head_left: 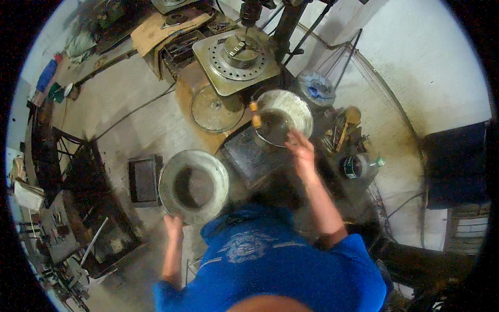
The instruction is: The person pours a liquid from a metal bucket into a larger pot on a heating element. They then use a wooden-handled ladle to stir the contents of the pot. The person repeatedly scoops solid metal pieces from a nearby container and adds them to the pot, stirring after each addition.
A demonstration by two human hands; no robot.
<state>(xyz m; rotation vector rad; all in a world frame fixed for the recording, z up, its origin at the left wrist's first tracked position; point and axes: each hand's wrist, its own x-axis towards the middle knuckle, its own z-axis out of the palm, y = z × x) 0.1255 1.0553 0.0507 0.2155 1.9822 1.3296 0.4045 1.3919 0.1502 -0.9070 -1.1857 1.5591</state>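
Observation:
My left hand [174, 224] grips the lower edge of a round grey metal piece [219, 179] with a broad flat rim and a deep centre. Whether that centre is open right through, I cannot tell. My right hand [300, 148] is raised with its fingers stretched out, beside the near right rim of a pale bucket [297, 109]. Dark contents show low in the bucket. Across its left rim lies an orange-brown handle [254, 114], perhaps of a brush; its far end is hard to make out.
A drill press table [208, 49] carries a three-jaw chuck [241, 52]. Below it sits a round disc [215, 110]. A dark metal block [252, 161] supports the bucket. A rectangular tray [144, 179] lies on the floor at left. Tools and a plastic bottle [358, 165] are at right.

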